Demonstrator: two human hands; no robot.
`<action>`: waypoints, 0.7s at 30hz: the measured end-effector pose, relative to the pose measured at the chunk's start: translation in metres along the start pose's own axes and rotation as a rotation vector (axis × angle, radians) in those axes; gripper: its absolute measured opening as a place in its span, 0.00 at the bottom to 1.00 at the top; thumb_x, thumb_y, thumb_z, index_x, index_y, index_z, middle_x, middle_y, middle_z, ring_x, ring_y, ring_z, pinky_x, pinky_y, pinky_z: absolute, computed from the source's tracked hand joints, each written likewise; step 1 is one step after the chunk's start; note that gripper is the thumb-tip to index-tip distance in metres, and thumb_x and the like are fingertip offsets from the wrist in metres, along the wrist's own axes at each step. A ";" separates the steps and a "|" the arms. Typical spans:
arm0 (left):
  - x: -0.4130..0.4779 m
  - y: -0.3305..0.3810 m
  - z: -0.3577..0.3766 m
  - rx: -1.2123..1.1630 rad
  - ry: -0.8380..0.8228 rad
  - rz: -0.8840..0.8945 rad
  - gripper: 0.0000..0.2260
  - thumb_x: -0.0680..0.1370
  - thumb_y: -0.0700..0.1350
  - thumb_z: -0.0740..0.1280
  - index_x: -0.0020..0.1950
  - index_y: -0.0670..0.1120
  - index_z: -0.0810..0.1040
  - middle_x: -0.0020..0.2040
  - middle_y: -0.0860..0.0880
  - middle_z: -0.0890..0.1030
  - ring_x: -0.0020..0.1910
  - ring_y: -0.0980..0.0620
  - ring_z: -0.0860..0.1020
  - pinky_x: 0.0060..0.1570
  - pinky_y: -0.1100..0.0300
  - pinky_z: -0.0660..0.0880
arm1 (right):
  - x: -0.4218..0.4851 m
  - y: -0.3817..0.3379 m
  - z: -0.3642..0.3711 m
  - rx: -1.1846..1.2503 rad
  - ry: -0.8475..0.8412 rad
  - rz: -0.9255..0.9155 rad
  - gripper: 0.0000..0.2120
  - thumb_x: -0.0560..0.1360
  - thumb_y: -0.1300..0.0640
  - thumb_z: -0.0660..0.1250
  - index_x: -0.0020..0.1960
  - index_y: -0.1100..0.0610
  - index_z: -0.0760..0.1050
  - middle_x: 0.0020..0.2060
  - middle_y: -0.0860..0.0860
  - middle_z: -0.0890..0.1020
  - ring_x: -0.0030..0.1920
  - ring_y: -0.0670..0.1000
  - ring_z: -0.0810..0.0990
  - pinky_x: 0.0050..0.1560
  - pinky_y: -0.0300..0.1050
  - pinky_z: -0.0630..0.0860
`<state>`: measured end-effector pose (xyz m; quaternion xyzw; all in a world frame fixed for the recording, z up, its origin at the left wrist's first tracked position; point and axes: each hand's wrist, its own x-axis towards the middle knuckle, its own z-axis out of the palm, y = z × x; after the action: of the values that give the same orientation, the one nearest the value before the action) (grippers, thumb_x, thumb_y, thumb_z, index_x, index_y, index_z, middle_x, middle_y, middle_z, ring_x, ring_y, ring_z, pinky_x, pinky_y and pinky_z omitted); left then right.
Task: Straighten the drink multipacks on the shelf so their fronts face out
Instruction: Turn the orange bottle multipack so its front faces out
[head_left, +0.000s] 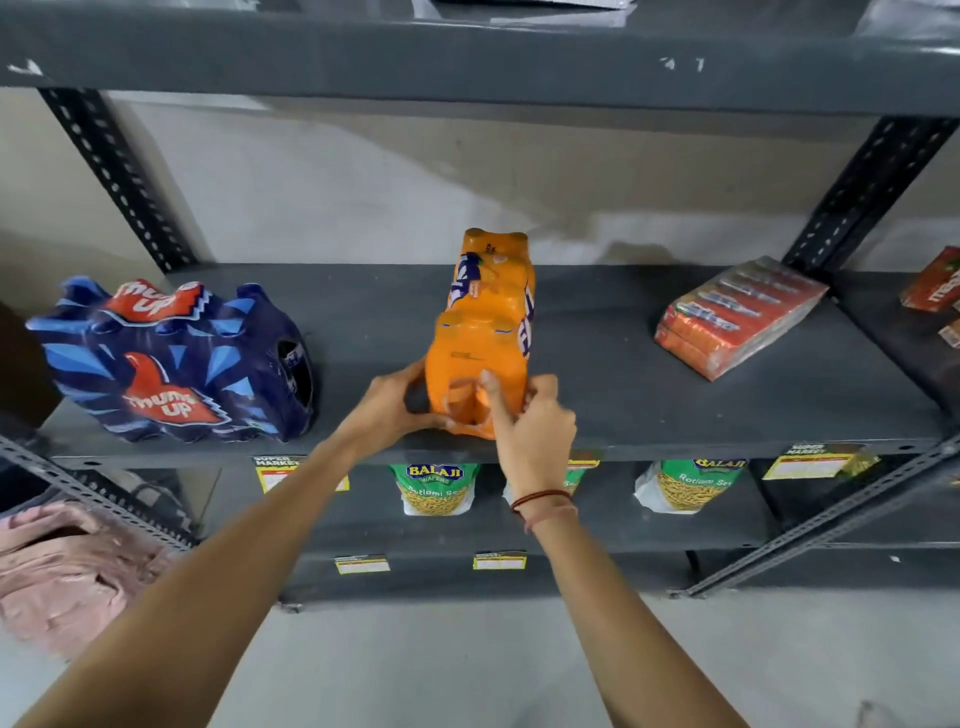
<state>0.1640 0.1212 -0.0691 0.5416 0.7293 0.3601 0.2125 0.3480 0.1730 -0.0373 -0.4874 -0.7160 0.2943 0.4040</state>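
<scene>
Orange multipack stands mid-shelf, narrow end toward front edge, long side running back to wall. Left hand grasps its near left corner; right hand grasps near right corner, thumb pressed on wrap. Blue multipack lies to left, well apart, slightly skewed. Red carton pack lies to right, angled, well apart. Grey shelf bare between them; nothing blocks orange pack. Green snack pouches stand on lower shelf; yellow price tags on shelf lip. Pink cloth at far left below.
</scene>
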 end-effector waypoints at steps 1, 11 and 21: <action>-0.005 -0.008 -0.009 -0.009 0.041 0.002 0.35 0.60 0.66 0.73 0.62 0.52 0.75 0.52 0.62 0.79 0.52 0.72 0.76 0.53 0.66 0.74 | -0.006 -0.008 0.007 -0.029 -0.037 -0.030 0.22 0.73 0.39 0.64 0.48 0.59 0.70 0.38 0.56 0.83 0.38 0.58 0.82 0.34 0.43 0.73; -0.030 0.012 0.008 -0.381 0.658 -0.214 0.22 0.80 0.53 0.59 0.72 0.45 0.67 0.65 0.46 0.76 0.60 0.52 0.75 0.54 0.66 0.71 | 0.067 -0.011 0.011 0.153 -0.031 -0.007 0.14 0.74 0.54 0.67 0.56 0.60 0.75 0.52 0.59 0.82 0.52 0.58 0.80 0.54 0.54 0.77; -0.007 0.017 0.011 -0.397 0.445 -0.257 0.38 0.74 0.58 0.66 0.77 0.52 0.49 0.72 0.47 0.68 0.67 0.45 0.71 0.63 0.45 0.72 | 0.121 0.028 0.027 0.397 -0.468 0.240 0.29 0.73 0.38 0.62 0.69 0.52 0.63 0.64 0.54 0.76 0.60 0.54 0.77 0.55 0.47 0.74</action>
<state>0.1854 0.1202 -0.0639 0.3010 0.7360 0.5748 0.1932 0.3137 0.2953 -0.0382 -0.3993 -0.6554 0.5776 0.2782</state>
